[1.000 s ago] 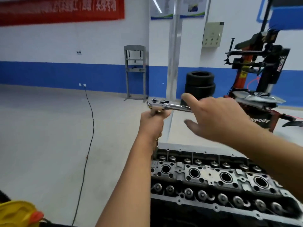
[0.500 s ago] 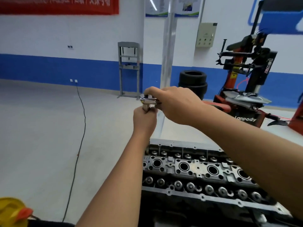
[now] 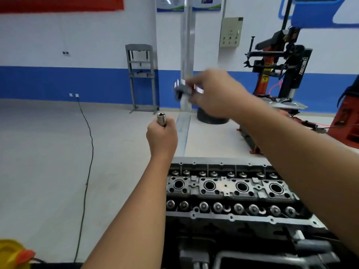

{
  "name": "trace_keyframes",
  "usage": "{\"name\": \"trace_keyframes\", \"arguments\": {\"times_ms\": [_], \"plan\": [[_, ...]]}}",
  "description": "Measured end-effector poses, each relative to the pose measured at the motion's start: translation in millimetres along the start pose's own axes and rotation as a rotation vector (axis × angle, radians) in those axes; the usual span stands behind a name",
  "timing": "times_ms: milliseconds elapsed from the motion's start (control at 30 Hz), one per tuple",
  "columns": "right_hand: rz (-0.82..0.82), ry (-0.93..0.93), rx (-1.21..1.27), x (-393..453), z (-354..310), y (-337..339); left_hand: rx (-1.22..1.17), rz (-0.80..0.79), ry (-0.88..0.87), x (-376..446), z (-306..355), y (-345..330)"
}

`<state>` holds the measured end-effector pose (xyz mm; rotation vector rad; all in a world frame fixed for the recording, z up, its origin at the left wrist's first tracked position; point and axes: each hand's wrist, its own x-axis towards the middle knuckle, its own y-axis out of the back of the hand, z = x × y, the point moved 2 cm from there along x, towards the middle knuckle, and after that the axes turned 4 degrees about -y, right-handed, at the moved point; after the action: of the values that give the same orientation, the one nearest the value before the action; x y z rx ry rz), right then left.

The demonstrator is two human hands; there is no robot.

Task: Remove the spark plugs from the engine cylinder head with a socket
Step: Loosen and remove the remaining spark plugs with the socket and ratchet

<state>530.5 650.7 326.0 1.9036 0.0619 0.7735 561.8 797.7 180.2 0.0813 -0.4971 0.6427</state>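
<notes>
The grey engine cylinder head (image 3: 229, 191) lies in front of me, with several round spark plug wells along its middle. My left hand (image 3: 162, 137) is raised above its left end and grips a chrome socket (image 3: 161, 119), whose open end sticks up out of my fist. My right hand (image 3: 211, 94) is higher and to the right, holding a chrome ratchet (image 3: 181, 89) that is blurred by motion. Ratchet and socket are apart. No spark plug is in plain sight.
A black cable (image 3: 85, 171) runs across the light floor on the left. Stacked tyres (image 3: 211, 118) stand behind my right hand. At the right is a red and black tyre machine (image 3: 279, 70), a grey press frame (image 3: 140, 78) stands by the wall, and a yellow object (image 3: 11, 255) sits bottom left.
The ratchet and socket were joined between both hands. Now my right hand has pulled the ratchet up and away, and my left hand has dropped lower with the socket alone.
</notes>
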Motion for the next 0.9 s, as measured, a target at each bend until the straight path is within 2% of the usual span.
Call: {"name": "trace_keyframes", "arguments": {"times_ms": [67,133,233,300,367,500,567,600,667,733,833,900], "plan": [[-0.207,-0.015,-0.134,-33.5,16.4,-33.6,0.01,0.048,-0.096,-6.6,0.3,-0.2],[-0.291,-0.023,-0.221,-63.3,37.5,-62.1,-0.006,0.077,-0.196,-14.0,1.4,0.3],[-0.317,-0.033,-0.258,-91.1,70.7,-83.3,-0.043,0.077,-0.247,-17.6,-1.4,0.9],[-0.262,0.064,-0.366,-101.3,87.4,-87.8,-0.053,0.08,-0.246,-17.5,-3.5,1.4],[-0.237,0.162,-0.339,-105.9,95.5,-86.8,-0.071,0.084,-0.265,-17.9,-5.3,1.7],[-0.281,0.053,-0.022,-88.8,102.3,-92.6,-0.178,0.009,-0.274,-20.3,-13.1,2.8],[-0.173,0.0,0.131,-72.0,95.0,-104.8,-0.202,-0.026,-0.262,-22.5,-15.3,4.8],[-0.085,-0.036,0.271,-62.3,87.1,-110.8,-0.211,-0.043,-0.255,-23.5,-16.3,6.4],[0.054,-0.102,0.703,-41.9,65.8,-119.7,-0.224,-0.071,-0.252,-25.3,-17.9,9.2],[0.08,-0.123,1.108,-21.9,36.3,-129.9,-0.197,-0.077,-0.265,-26.6,-19.1,11.3],[0.083,-0.118,1.427,-4.4,-0.7,-150.7,-0.093,-0.013,-0.275,-27.0,-20.8,14.0],[0.084,-0.117,1.5,0.1,-11.8,-160.2,-0.067,0.035,-0.252,-26.6,-19.9,15.0]]}}
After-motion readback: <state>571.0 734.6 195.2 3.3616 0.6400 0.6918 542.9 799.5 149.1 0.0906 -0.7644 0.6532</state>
